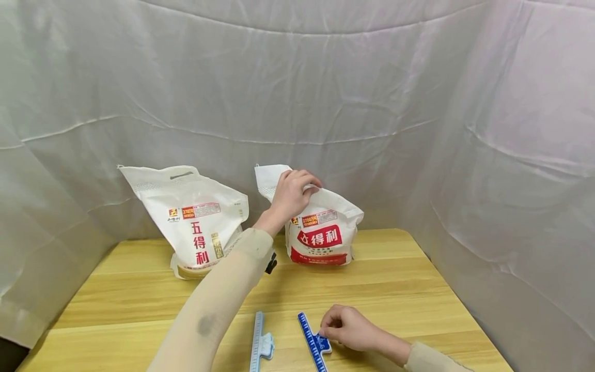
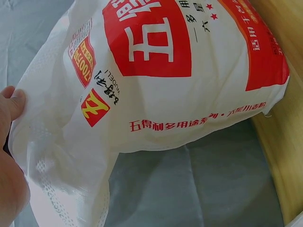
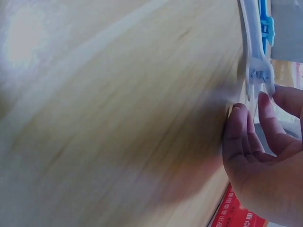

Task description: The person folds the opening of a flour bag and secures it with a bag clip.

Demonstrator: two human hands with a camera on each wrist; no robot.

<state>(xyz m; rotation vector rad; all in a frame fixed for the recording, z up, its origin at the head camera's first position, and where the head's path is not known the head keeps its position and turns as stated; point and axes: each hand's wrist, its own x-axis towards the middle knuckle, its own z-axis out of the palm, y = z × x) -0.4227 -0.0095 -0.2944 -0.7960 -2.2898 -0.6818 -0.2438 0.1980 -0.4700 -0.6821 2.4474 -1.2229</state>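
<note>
Biggest thing here is the wrinkled silvery-grey fabric curtain [image 1: 297, 88] hanging behind and around everything, then one yellowish wood-grain counter [image 1: 395, 294] in front of it. Two white flour bags on that. The taller white bag with red vertical characters [image 1: 200, 219] is on the person's left, loose top flopping sideways, slot handle up top, tan strip along the bottom.

The other one's the white bag with the red label [image 1: 321, 237]: pretty plump down low, baggy and creased up top, with one corner poking out to the left. It's got big white characters on the red patch, another red band at the base and a little red-and-yellow logo. It's at the back of the counter, and the left hand [image 1: 293, 191] has its fingers clamped on the top edge.

Two cream sleeves, btw, the left one with a dark smudge.

Two long plastic clips near the front edge, side by side but apart. The pale blue plastic clip [image 1: 258, 341] is just lying there. The dark blue plastic clip with white ruler-like marks [image 1: 313, 341] has the right hand [image 1: 353, 328] at it, thumb and finger pinching its handle.

Smallest: one black bit [image 1: 271, 263] by the left sleeve, can't tell what.
</note>
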